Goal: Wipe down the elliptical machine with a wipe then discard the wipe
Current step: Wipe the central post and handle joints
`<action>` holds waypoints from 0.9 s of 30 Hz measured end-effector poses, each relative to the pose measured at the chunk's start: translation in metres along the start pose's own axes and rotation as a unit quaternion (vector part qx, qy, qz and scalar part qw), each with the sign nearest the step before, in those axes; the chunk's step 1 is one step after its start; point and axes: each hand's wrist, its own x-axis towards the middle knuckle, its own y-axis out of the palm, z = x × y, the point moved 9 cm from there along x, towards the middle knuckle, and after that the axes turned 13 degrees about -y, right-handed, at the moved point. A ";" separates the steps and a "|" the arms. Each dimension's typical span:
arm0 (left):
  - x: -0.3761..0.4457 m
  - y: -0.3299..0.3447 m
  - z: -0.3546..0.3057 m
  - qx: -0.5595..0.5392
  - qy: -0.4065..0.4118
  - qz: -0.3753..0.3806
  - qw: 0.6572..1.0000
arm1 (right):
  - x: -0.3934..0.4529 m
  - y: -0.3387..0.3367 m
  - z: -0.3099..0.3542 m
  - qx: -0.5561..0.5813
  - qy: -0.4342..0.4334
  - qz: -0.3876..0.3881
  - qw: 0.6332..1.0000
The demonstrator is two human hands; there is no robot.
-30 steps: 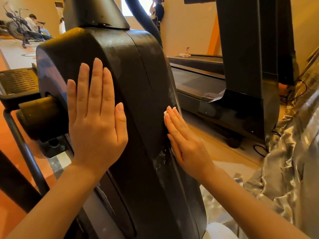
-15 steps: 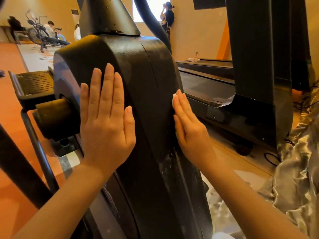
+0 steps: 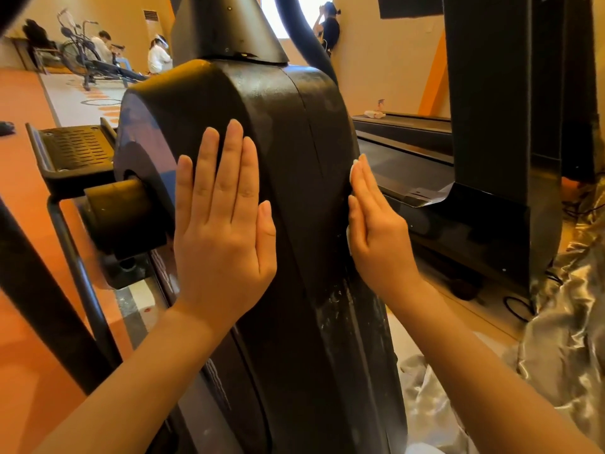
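Wipe (image 3: 351,239) is pressed flat under the right hand (image 3: 376,231), fingers straight, against the right flank of the elliptical (image 3: 294,178); only white slivers are seen at the fingertips and by the thumb. Left hand (image 3: 226,224) is laid flat, fingers straight and together, on the left face of the housing, nothing held.

Risks, as judged: the wipe is pinned by pressure only, so it could bunch or slip out on the curved flank. White streaks low on the housing could be missed.

Housing's long axis is seen running upright, leaning slightly away toward the top. The wipe's own lie cannot be told.
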 end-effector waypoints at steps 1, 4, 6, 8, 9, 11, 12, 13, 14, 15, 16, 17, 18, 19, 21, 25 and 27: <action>0.000 0.000 0.000 -0.004 0.000 -0.001 1.000 | 0.001 0.000 0.000 0.004 0.004 -0.005 1.000; -0.001 0.000 0.001 -0.012 -0.003 -0.001 1.000 | -0.020 0.002 0.004 0.012 0.012 0.007 1.000; -0.001 0.001 0.001 -0.016 -0.005 0.000 1.000 | -0.045 0.002 0.008 0.006 0.011 0.019 1.000; -0.003 0.001 0.001 -0.018 -0.008 -0.001 1.000 | -0.067 0.002 0.010 -0.004 0.012 0.027 1.000; -0.004 0.001 0.001 -0.017 -0.008 0.000 1.000 | -0.073 0.003 0.010 -0.008 0.016 0.029 0.999; -0.007 0.002 0.001 -0.015 -0.007 0.003 1.000 | -0.070 0.005 0.010 -0.007 0.029 0.031 0.999; -0.009 0.002 0.001 -0.014 -0.008 0.006 1.000 | -0.061 0.005 0.010 -0.002 0.034 0.030 0.999; -0.012 0.002 0.001 -0.012 -0.009 0.008 1.000 | -0.050 0.005 0.010 0.002 0.034 0.026 0.999; -0.014 0.002 0.001 -0.011 -0.009 0.011 1.000 | -0.038 0.005 0.010 0.004 0.031 0.020 0.999; -0.016 0.002 0.000 -0.009 -0.009 0.014 1.000 | -0.026 0.005 0.010 0.003 0.029 0.012 0.999; -0.018 0.003 0.000 -0.008 -0.007 0.017 1.000 | -0.018 0.004 0.011 0.000 0.027 0.004 1.000; -0.020 0.003 -0.001 -0.008 -0.005 0.020 1.000 | -0.013 0.005 0.012 -0.002 0.025 -0.001 1.000; -0.022 0.004 0.000 -0.009 -0.004 0.024 1.000 | -0.014 0.005 0.013 0.000 0.025 0.000 1.000; -0.024 0.005 0.000 -0.011 -0.004 0.027 1.000 | -0.019 0.007 0.014 0.002 0.025 0.005 1.000; -0.026 0.005 0.001 -0.013 -0.004 0.028 1.000 | -0.039 0.007 0.017 0.002 0.020 0.015 1.000; -0.026 0.004 0.000 -0.020 -0.003 0.029 0.999 | -0.097 0.012 0.029 -0.015 -0.004 0.043 0.999; -0.027 0.004 0.000 -0.022 0.000 0.032 0.999 | -0.119 0.018 0.039 -0.033 -0.018 0.056 0.998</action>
